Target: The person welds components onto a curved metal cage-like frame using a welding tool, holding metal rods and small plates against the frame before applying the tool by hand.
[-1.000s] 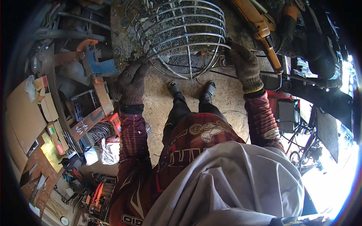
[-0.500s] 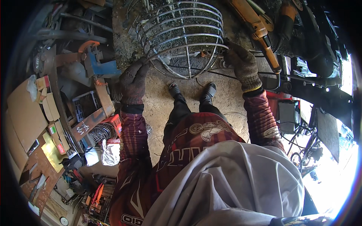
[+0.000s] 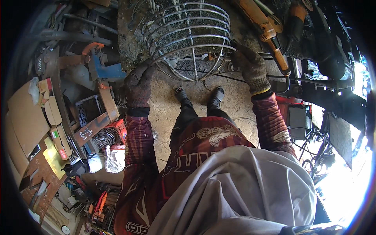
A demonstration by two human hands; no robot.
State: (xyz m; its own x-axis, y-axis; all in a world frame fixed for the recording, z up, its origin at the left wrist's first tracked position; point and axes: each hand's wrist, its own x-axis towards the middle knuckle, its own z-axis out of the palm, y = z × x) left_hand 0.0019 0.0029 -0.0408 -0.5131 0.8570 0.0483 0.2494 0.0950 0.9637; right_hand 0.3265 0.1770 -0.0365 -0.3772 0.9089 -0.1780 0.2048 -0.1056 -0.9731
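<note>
A round cage of bare metal rods (image 3: 192,47), with several curved rings joined by crosswise rods, rests partly on a dark, grimy workbench (image 3: 129,47) and overhangs its near edge. My left hand (image 3: 139,84), in a dark knit work glove, is closed on the left end of the cage's nearest ring. On the opposite end of that ring, my right hand (image 3: 252,70) in a similar glove with a yellow-edged cuff has its fingers closed too. Both hands' fingertips are partly hidden against the dark bench.
An orange angle grinder (image 3: 268,31) lies on the bench beyond my right hand, with a second power tool (image 3: 298,19) farther right. A blue and orange metal piece (image 3: 103,66) sits left of my left hand. Flattened cardboard (image 3: 25,113) and a red crate (image 3: 119,127) are at the left.
The cage has shifted very slightly to the left. Both hands keep their hold on its near ring.
</note>
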